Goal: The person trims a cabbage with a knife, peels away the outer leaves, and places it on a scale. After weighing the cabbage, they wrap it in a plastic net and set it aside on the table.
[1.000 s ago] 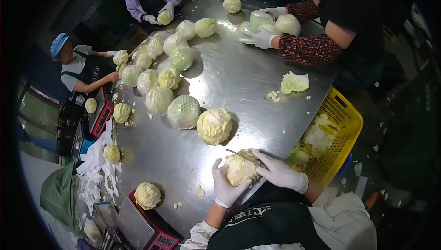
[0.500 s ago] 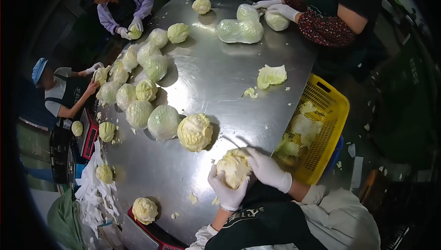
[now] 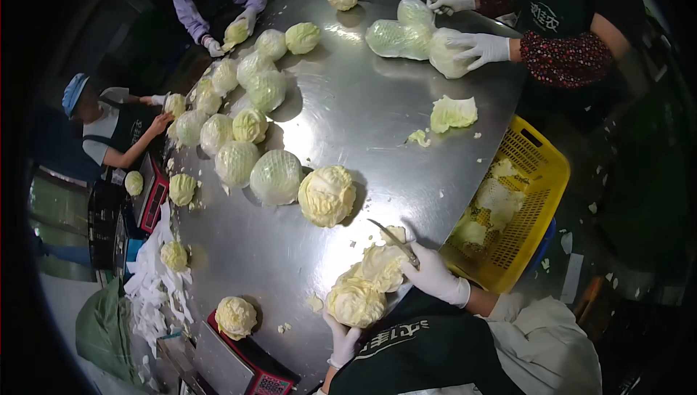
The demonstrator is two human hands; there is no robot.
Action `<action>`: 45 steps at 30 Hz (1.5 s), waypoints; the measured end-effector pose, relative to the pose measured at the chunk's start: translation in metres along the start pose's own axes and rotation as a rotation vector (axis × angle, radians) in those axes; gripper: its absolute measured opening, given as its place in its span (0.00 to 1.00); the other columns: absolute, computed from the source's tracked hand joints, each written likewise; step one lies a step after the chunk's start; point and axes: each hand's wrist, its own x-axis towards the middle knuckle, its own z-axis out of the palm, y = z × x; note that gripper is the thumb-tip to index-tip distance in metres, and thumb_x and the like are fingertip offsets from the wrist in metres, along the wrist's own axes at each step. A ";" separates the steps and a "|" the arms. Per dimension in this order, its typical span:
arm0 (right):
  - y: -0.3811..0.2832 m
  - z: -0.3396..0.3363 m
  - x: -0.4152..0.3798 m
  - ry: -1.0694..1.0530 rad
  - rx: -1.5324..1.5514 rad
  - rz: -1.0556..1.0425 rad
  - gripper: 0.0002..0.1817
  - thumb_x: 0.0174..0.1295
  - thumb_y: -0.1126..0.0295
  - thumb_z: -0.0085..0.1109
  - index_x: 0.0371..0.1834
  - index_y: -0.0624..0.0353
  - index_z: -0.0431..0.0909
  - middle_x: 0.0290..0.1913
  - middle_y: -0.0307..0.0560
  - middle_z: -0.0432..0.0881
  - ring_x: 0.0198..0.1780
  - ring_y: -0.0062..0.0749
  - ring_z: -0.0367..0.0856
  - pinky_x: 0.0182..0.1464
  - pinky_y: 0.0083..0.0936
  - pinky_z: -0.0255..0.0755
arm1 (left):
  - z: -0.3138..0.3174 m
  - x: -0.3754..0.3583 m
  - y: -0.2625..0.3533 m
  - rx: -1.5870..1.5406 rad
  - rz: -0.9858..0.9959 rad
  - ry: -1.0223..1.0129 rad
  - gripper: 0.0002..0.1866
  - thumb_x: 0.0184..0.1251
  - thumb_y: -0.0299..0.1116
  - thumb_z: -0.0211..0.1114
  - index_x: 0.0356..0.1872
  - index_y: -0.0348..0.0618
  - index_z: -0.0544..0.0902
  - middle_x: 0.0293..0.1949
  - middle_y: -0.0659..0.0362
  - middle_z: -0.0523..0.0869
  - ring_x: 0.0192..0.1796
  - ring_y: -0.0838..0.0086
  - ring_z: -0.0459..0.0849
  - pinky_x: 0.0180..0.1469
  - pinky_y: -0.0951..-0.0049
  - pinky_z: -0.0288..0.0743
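Observation:
My gloved left hand (image 3: 343,338) is wrapped round the lower left side of a pale cabbage (image 3: 356,300) near the table's front edge. My gloved right hand (image 3: 437,276) holds a knife (image 3: 396,239), its curved blade pointing up and left. A loose outer leaf (image 3: 383,266) lies between the cabbage and the knife, partly against the cabbage. Farther up the table sits a large unwrapped cabbage (image 3: 327,196), beside a cabbage in net and film (image 3: 276,177).
Several wrapped and bare cabbages cover the table's left side. A yellow basket (image 3: 555,177) with leaves stands right of the table (image 3: 406,170). A red scale (image 3: 272,380) is at front left. Three co-workers handle cabbages across the table.
The cabbage has moved down and left with my left hand, and a leaf now hangs away from it. The knife shows clearly. The whole view has shifted slightly.

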 end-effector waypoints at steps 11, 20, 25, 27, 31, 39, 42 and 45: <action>0.037 -0.124 0.017 0.455 -0.687 -0.113 0.25 0.67 0.68 0.58 0.66 0.61 0.71 0.63 0.61 0.77 0.57 0.51 0.83 0.56 0.40 0.78 | -0.005 0.034 0.012 0.305 -0.023 -0.024 0.48 0.53 0.31 0.81 0.73 0.36 0.61 0.65 0.48 0.73 0.67 0.60 0.75 0.66 0.58 0.77; -0.033 -0.056 -0.022 -0.361 -0.354 -0.094 0.35 0.75 0.54 0.49 0.81 0.55 0.55 0.76 0.67 0.64 0.58 0.58 0.83 0.61 0.43 0.77 | 0.068 0.058 0.011 0.594 0.027 -0.177 0.52 0.40 0.37 0.86 0.65 0.31 0.63 0.59 0.48 0.68 0.62 0.61 0.74 0.66 0.62 0.71; -0.051 -0.060 -0.031 -0.453 -0.595 -0.142 0.35 0.75 0.54 0.47 0.81 0.55 0.54 0.75 0.61 0.67 0.36 0.51 0.89 0.40 0.44 0.82 | 0.082 0.059 0.016 0.498 -0.054 -0.167 0.50 0.42 0.35 0.84 0.65 0.32 0.62 0.58 0.48 0.66 0.62 0.62 0.71 0.66 0.62 0.71; -0.057 -0.057 -0.034 -0.405 -0.675 -0.162 0.35 0.74 0.54 0.48 0.81 0.56 0.56 0.72 0.58 0.70 0.32 0.48 0.88 0.34 0.41 0.81 | 0.081 0.059 0.009 0.562 -0.004 -0.159 0.49 0.42 0.34 0.84 0.65 0.31 0.62 0.58 0.48 0.66 0.61 0.63 0.72 0.65 0.62 0.71; -0.070 -0.055 -0.034 -0.358 -0.835 -0.164 0.33 0.74 0.57 0.51 0.79 0.55 0.61 0.70 0.51 0.75 0.34 0.44 0.89 0.29 0.36 0.80 | 0.090 0.056 0.008 0.480 -0.037 -0.095 0.47 0.44 0.33 0.84 0.62 0.30 0.62 0.57 0.48 0.66 0.60 0.64 0.72 0.63 0.62 0.72; -0.062 -0.058 -0.031 -0.279 -0.785 -0.262 0.32 0.71 0.59 0.53 0.77 0.57 0.63 0.62 0.47 0.79 0.28 0.37 0.86 0.25 0.34 0.78 | 0.087 0.059 0.000 0.520 0.020 -0.097 0.46 0.43 0.36 0.84 0.60 0.30 0.63 0.55 0.48 0.66 0.59 0.61 0.71 0.63 0.59 0.70; -0.059 -0.053 -0.030 -0.230 -0.784 -0.278 0.30 0.71 0.61 0.53 0.75 0.56 0.65 0.57 0.44 0.80 0.25 0.34 0.85 0.23 0.33 0.76 | 0.088 0.057 -0.001 0.651 0.050 -0.101 0.47 0.43 0.38 0.84 0.61 0.30 0.64 0.56 0.45 0.67 0.60 0.57 0.70 0.64 0.58 0.68; -0.050 -0.055 -0.014 -0.195 -0.814 -0.154 0.25 0.73 0.61 0.51 0.72 0.51 0.70 0.49 0.43 0.83 0.26 0.36 0.86 0.26 0.35 0.78 | 0.100 0.053 0.011 0.862 0.230 -0.151 0.48 0.43 0.39 0.83 0.62 0.29 0.64 0.57 0.43 0.66 0.61 0.54 0.69 0.64 0.57 0.67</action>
